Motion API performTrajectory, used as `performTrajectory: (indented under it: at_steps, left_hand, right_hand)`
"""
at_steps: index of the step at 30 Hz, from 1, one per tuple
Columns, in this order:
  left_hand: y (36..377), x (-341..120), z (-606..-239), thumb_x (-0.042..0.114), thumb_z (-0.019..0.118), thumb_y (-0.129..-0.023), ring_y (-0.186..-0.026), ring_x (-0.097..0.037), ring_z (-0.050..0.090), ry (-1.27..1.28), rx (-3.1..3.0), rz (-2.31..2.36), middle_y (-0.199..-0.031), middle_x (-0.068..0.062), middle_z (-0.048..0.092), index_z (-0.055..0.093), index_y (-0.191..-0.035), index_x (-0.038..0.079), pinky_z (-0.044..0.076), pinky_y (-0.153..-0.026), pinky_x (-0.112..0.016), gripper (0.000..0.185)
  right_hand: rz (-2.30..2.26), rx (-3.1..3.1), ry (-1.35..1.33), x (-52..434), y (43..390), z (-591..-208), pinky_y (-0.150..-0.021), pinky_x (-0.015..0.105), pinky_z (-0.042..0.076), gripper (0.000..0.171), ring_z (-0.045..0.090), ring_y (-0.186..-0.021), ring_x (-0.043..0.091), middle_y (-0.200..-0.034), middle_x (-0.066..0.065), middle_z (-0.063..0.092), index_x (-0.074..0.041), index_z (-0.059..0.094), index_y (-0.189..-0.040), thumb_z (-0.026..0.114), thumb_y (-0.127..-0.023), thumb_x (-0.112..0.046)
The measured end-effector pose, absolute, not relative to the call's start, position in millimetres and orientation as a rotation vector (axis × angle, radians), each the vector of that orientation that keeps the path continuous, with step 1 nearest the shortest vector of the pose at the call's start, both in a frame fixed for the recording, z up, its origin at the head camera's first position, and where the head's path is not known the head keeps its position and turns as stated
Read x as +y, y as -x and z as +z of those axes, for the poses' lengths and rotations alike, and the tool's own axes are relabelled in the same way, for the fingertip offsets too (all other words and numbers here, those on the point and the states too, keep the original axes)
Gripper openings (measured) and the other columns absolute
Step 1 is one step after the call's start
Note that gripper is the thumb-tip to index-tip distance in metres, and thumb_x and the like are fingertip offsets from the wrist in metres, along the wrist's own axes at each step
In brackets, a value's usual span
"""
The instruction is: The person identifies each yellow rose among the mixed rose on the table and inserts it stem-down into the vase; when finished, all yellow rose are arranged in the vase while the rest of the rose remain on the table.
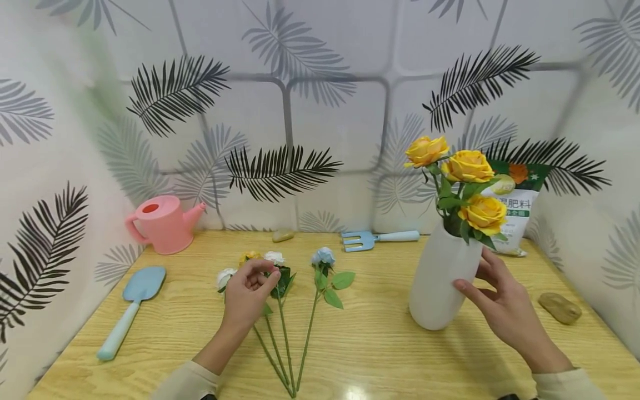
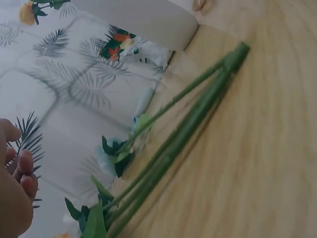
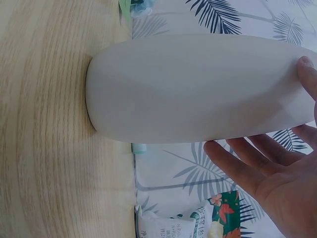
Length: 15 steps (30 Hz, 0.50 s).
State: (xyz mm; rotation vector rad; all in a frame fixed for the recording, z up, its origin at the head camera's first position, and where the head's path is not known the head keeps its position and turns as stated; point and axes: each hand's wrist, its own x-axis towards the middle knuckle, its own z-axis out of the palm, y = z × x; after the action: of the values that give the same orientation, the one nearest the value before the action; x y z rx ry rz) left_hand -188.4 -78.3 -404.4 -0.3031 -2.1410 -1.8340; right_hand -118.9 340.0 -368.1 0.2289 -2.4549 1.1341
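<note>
Vase (image 1: pixel 442 278), white, upright at 3 o'clock: three yellow roses (image 1: pixel 467 180) already in. Right hand (image 1: pixel 505 305) steadies it, fingers spread. Left hand (image 1: pixel 247 297) pinches loose stems (image 1: pixel 285 339) at 6 o'clock; four flowers still lie on the table (image 1: pixel 380 355).

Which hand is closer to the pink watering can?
Left. The left hand is over the flowers, nearer the watering can. The right hand is far across, beside the vase.
</note>
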Motion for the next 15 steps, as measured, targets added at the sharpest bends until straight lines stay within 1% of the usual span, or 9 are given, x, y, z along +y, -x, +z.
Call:
performTrajectory:
  at_steps: [4, 11, 15]
  left_hand:
    - [185, -88, -410, 0.005, 0.072, -0.092, -0.069, -0.006, 0.061, 0.235, -2.203, -1.814, -0.106, -0.019, 0.071, 0.067, -0.111, -0.001, 0.048, -0.063, -0.016, 0.021]
    - [173, -95, -413, 0.008, 0.075, -0.091, -0.064, -0.006, 0.055, 0.092, -2.338, -1.729, -0.1, -0.014, 0.071, 0.069, -0.105, 0.002, 0.044, -0.057, -0.02, 0.017]
    - [168, -99, -417, 0.009, 0.075, -0.09, -0.063, -0.006, 0.056, 0.022, -2.412, -1.659, -0.099, -0.012, 0.071, 0.069, -0.104, 0.001, 0.044, -0.056, -0.02, 0.017]
  right_hand:
    - [1.138, -2.453, -0.226, 341, 120, -369, -0.076, 0.003, 0.048, 0.072, 0.047, -0.105, -0.022, -0.134, 0.029, 0.059, -0.018, 0.032, -0.158, 0.068, -0.097, -0.01]
    - [1.132, -2.465, -0.229, 339, 117, -367, -0.077, 0.004, 0.049, 0.07, 0.047, -0.105, -0.022, -0.134, 0.028, 0.059, -0.019, 0.031, -0.158, 0.066, -0.098, -0.013]
    - [1.137, -2.468, -0.237, 339, 116, -367, -0.077, 0.004, 0.049, 0.071, 0.046, -0.106, -0.022, -0.134, 0.029, 0.059, -0.02, 0.03, -0.159, 0.066, -0.098, -0.014]
